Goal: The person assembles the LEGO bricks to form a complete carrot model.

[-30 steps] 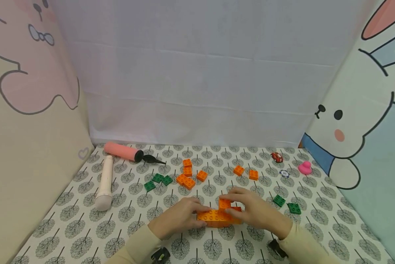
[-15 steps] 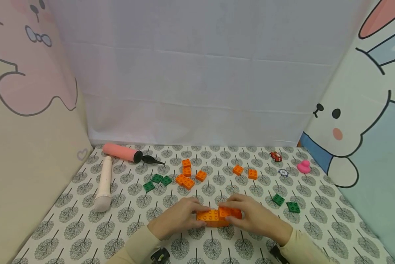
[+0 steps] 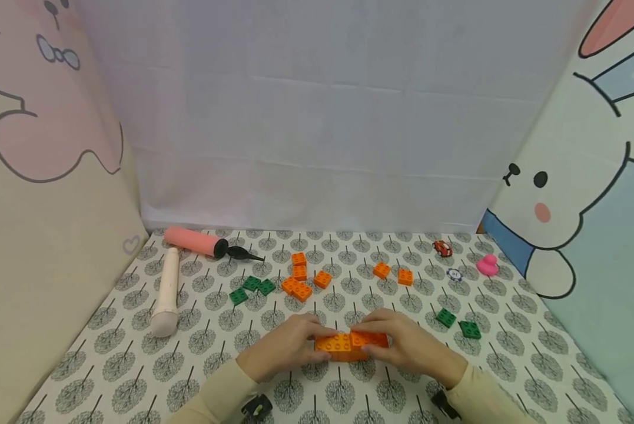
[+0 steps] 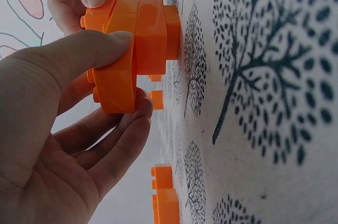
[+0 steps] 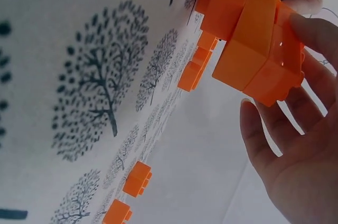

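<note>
A joined block of orange toy building bricks (image 3: 334, 344) stands on the tablecloth in front of me, stepped and wider at the top in the left wrist view. My left hand (image 3: 285, 347) grips its left end, thumb on the near side and fingers on the far side. At the right end my right hand (image 3: 409, 344) pinches a small orange brick (image 3: 356, 340) low on top of the block. In the right wrist view a top brick (image 5: 280, 68) lies against a longer orange brick (image 5: 248, 44). Right fingers hide part of that end; full seating is hard to tell.
Loose orange bricks (image 3: 301, 291) lie beyond the hands, two more orange bricks (image 3: 382, 270) to their right. Green bricks (image 3: 238, 295) sit left and right. Around them are a pink pump (image 3: 192, 241), a pale stick (image 3: 168, 294), a red toy car (image 3: 442, 248) and a pink duck (image 3: 488, 265).
The small orange brick in my right hand has come down from a raised position onto the block's right part. My left hand has kept its grip with little movement.
</note>
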`<action>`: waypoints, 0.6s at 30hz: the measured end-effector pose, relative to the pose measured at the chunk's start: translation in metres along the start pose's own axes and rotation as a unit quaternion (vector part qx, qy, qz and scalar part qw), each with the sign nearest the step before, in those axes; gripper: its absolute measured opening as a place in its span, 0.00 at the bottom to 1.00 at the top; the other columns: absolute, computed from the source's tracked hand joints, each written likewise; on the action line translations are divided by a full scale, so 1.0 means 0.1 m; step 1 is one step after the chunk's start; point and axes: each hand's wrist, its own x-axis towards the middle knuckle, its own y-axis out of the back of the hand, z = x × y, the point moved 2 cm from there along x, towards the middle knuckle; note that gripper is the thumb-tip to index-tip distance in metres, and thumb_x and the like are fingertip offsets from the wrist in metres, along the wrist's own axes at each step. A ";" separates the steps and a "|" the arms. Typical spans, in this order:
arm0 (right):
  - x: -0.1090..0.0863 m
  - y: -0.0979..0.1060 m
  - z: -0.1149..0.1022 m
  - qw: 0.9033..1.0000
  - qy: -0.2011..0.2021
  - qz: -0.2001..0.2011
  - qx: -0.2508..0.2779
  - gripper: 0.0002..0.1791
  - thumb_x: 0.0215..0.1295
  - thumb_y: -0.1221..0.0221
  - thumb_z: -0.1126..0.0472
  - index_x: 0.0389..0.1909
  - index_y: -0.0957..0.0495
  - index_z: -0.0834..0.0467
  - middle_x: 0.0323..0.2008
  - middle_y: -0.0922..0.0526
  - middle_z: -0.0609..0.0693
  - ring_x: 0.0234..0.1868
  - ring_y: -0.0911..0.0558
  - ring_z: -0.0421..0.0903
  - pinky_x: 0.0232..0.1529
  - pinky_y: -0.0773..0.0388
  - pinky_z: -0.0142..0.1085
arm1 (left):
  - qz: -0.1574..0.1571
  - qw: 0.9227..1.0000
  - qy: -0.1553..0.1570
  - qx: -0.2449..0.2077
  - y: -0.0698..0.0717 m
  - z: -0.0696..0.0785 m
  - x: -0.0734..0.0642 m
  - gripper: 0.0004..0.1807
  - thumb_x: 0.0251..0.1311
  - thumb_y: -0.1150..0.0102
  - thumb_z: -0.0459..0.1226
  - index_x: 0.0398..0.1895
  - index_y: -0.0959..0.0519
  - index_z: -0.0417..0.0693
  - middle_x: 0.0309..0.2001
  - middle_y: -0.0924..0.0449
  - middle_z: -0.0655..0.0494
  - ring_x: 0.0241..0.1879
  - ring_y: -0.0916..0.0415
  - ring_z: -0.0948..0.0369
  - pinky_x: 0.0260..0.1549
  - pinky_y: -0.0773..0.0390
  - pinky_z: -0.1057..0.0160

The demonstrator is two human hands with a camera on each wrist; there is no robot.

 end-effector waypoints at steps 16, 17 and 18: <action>-0.01 -0.05 0.03 0.999 0.035 0.030 -0.022 0.22 0.61 0.32 0.57 0.57 0.18 0.53 0.49 0.19 0.40 0.48 0.21 0.38 0.49 0.20 0.38 | -0.001 1.000 0.002 -0.001 0.01 0.01 0.01 0.25 0.56 0.29 0.45 0.60 0.19 0.55 0.43 0.18 0.63 0.37 0.27 0.72 0.40 0.23 0.73; -0.01 -0.05 0.03 0.999 0.038 0.031 -0.022 0.22 0.61 0.32 0.57 0.57 0.18 0.53 0.49 0.19 0.40 0.48 0.21 0.37 0.49 0.20 0.37 | -0.002 1.000 0.003 0.000 0.01 0.01 0.00 0.26 0.56 0.29 0.45 0.60 0.19 0.55 0.44 0.18 0.62 0.37 0.27 0.72 0.40 0.22 0.73; -0.01 -0.05 0.03 0.998 0.040 0.032 -0.021 0.22 0.61 0.32 0.57 0.57 0.18 0.53 0.49 0.19 0.40 0.47 0.21 0.37 0.49 0.20 0.37 | -0.002 1.000 0.004 0.000 0.00 0.01 0.00 0.25 0.57 0.29 0.45 0.60 0.19 0.55 0.44 0.18 0.62 0.38 0.27 0.72 0.40 0.22 0.73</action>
